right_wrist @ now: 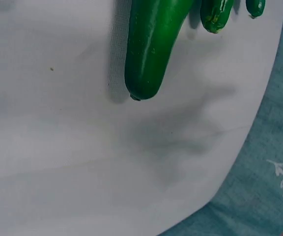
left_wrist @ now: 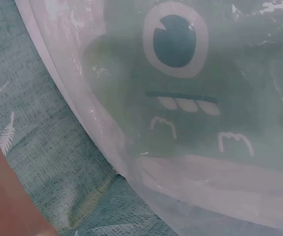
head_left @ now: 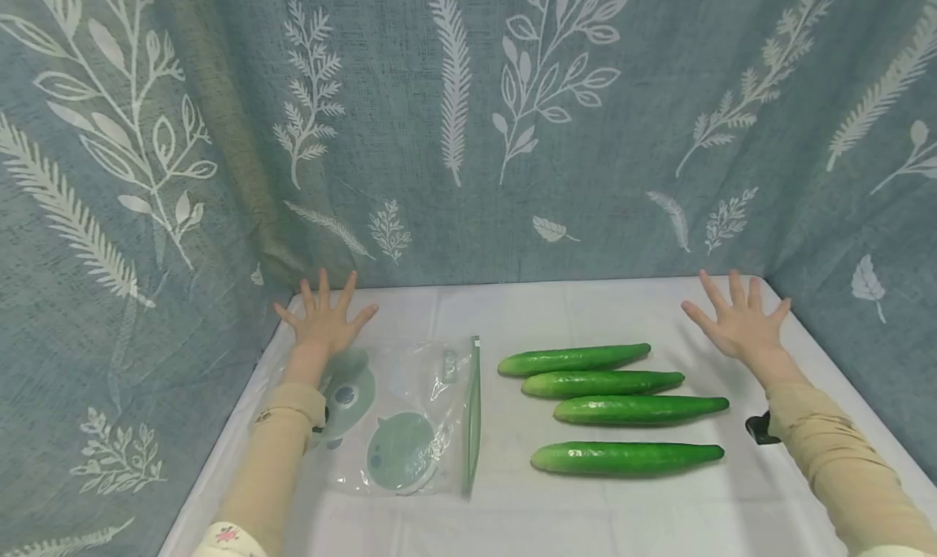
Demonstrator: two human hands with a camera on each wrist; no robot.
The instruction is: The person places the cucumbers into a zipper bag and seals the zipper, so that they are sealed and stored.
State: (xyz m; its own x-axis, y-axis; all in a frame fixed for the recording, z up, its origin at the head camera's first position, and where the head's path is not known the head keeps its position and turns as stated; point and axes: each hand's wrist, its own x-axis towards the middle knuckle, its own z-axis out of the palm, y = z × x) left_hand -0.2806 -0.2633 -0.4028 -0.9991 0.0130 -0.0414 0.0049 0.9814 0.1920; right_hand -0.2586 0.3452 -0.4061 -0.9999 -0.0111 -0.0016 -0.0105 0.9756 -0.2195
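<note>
My left hand [head_left: 324, 321] is held with fingers spread near the table's far left corner, its wrist overlapping the upper left of a zip bag in the head view. The clear plastic zip bag [head_left: 401, 451] lies flat, printed with green cartoon figures, its green zip strip [head_left: 474, 427] along the right side. A one-eyed figure on the bag [left_wrist: 176, 113] fills the left wrist view. My right hand [head_left: 745, 325], fingers also spread, is by the far right corner and holds nothing. Several green cucumbers [head_left: 627, 458] lie crosswise between the bag and the right arm, their darker ends pointing right.
A white-covered table [head_left: 505, 524] with rounded far corners carries everything. Blue-green curtain cloth [head_left: 410, 134] with white leaf prints hangs behind it and on both sides. Dark wrist devices [head_left: 763, 428] show at the sleeves.
</note>
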